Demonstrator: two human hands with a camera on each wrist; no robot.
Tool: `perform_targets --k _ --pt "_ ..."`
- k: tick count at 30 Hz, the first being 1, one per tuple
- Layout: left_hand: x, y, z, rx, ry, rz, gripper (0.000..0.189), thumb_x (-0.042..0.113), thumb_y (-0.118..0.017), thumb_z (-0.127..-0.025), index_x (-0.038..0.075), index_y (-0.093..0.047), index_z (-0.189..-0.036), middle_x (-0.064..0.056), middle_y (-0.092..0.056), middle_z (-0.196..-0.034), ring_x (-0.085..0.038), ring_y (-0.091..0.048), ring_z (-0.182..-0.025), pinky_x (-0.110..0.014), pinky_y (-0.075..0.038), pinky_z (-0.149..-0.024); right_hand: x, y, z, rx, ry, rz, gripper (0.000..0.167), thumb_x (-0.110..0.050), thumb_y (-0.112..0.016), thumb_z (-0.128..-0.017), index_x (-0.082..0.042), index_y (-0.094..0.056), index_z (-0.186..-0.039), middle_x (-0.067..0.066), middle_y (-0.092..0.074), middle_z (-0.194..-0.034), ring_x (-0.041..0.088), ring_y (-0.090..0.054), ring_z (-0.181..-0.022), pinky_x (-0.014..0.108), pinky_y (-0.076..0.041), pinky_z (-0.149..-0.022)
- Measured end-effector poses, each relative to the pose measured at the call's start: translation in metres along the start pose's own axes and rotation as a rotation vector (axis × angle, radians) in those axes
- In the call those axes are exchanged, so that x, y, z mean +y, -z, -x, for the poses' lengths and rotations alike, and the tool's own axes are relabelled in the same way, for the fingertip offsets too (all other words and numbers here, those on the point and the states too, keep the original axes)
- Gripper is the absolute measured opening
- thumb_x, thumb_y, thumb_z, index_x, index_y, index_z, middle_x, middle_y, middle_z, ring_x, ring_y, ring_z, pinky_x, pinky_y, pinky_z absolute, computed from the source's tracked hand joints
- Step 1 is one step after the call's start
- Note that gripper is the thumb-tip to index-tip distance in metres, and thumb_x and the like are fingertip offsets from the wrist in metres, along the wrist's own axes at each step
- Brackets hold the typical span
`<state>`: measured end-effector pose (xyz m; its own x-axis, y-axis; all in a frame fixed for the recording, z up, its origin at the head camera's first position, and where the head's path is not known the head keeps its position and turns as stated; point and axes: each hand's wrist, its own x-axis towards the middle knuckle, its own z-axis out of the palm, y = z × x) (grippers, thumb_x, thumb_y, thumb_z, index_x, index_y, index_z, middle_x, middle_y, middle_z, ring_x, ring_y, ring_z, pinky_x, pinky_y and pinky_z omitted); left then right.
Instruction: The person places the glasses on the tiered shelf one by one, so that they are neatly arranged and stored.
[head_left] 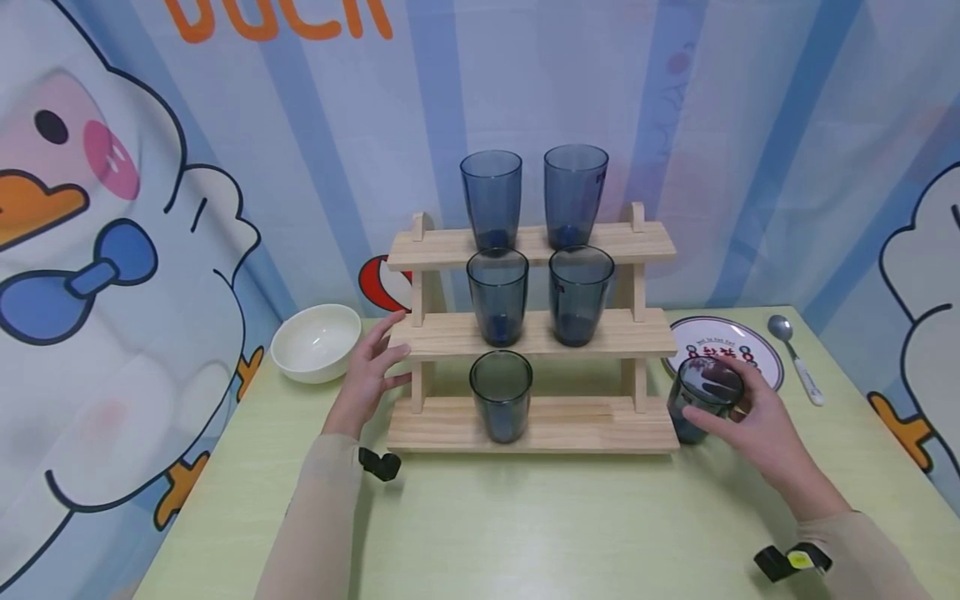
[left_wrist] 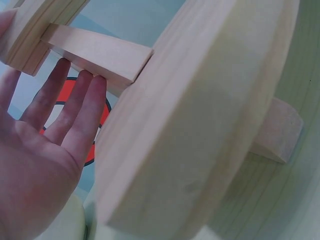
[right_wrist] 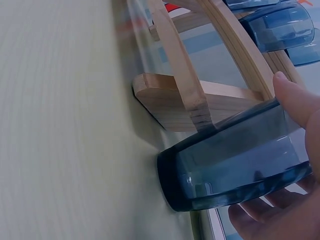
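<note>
My right hand (head_left: 757, 421) grips a clear blue drinking glass (head_left: 693, 408) by its upper part, just off the right end of a three-tier wooden shelf (head_left: 450, 433). In the right wrist view this glass (right_wrist: 235, 160) overlaps the shelf's lower end, its thick base close over the table. My left hand (head_left: 367, 375) is at the shelf's left end by the middle tier, fingers spread and only slightly bent. The left wrist view has its fingertips right at a wooden upright (left_wrist: 100, 55). Two similar glasses stand on the top tier, two on the middle, and one glass (head_left: 501, 400) on the bottom.
A white bowl (head_left: 315, 333) sits behind my left hand. Behind the held glass lies a patterned plate (head_left: 757, 350), with a spoon (head_left: 798, 362) to its right. A blue striped curtain (head_left: 337, 167) with duck drawings hangs behind the pale green table (head_left: 525, 525).
</note>
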<state>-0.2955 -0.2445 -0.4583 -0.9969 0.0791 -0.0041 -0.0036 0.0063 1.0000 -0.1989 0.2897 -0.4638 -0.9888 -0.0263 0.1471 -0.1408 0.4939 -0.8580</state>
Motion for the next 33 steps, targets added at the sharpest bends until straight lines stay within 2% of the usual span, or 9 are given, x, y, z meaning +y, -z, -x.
perform_targets --k 2,4,8,14,21,33 --pt "-0.0001 -0.0001 -0.0001 0.0 -0.001 0.0 0.06 0.026 -0.066 -0.103 0.034 -0.045 -0.159 -0.009 -0.041 -0.164 -0.039 -0.05 -0.14 -0.065 -0.051 -0.104 0.0017 -0.0009 -0.0004 0.008 0.003 -0.004 0.093 -0.019 -0.081 -0.094 -0.004 -0.023 -0.164 0.03 -0.044 -0.152 0.01 -0.052 -0.12 0.005 -0.046 -0.084" --pt "-0.0004 -0.0002 -0.0002 0.0 -0.001 -0.001 0.06 0.026 -0.066 -0.103 0.034 -0.046 -0.158 -0.009 -0.041 -0.163 -0.038 -0.05 -0.14 -0.064 -0.051 -0.104 0.0029 -0.0016 -0.0004 0.016 0.001 -0.009 0.092 -0.018 -0.081 -0.094 -0.003 -0.024 -0.164 0.031 -0.044 -0.152 0.006 -0.051 -0.116 0.006 -0.049 -0.081" --pt "-0.0008 -0.0005 -0.0006 -0.003 -0.002 0.002 0.06 0.026 -0.067 -0.103 0.034 -0.046 -0.158 -0.009 -0.041 -0.163 -0.038 -0.05 -0.14 -0.064 -0.051 -0.104 0.0034 -0.0024 -0.0004 0.031 -0.01 -0.008 0.09 -0.02 -0.081 -0.094 -0.004 -0.026 -0.164 0.031 -0.044 -0.151 0.011 -0.052 -0.115 0.008 -0.051 -0.078" --pt "-0.0015 0.0004 -0.001 -0.004 -0.007 0.006 0.059 0.025 -0.066 -0.103 0.033 -0.046 -0.158 -0.01 -0.04 -0.164 -0.039 -0.051 -0.139 -0.065 -0.051 -0.104 0.0017 -0.0034 0.0005 0.05 -0.01 0.006 0.089 -0.025 -0.081 -0.094 -0.004 -0.029 -0.163 0.028 -0.048 -0.149 0.003 -0.052 -0.11 0.009 -0.052 -0.077" --pt "-0.0018 0.0005 -0.0011 0.0 0.0 0.0 0.062 0.026 -0.066 -0.104 0.03 -0.043 -0.161 -0.009 -0.04 -0.164 -0.039 -0.05 -0.139 -0.064 -0.051 -0.104 0.0013 -0.0041 0.0027 0.083 0.007 0.0 0.085 -0.024 -0.083 -0.093 -0.003 -0.034 -0.16 0.027 -0.051 -0.145 0.005 -0.054 -0.107 0.009 -0.052 -0.078" --pt "-0.0007 -0.0002 -0.0003 -0.005 -0.003 0.001 0.061 0.027 -0.066 -0.103 0.033 -0.044 -0.16 -0.009 -0.039 -0.165 -0.039 -0.05 -0.14 -0.064 -0.051 -0.104 0.0056 -0.0028 0.0057 0.109 -0.031 -0.016 0.091 -0.025 -0.084 -0.092 -0.004 -0.031 -0.162 0.026 -0.048 -0.149 0.001 -0.053 -0.108 0.008 -0.051 -0.079"
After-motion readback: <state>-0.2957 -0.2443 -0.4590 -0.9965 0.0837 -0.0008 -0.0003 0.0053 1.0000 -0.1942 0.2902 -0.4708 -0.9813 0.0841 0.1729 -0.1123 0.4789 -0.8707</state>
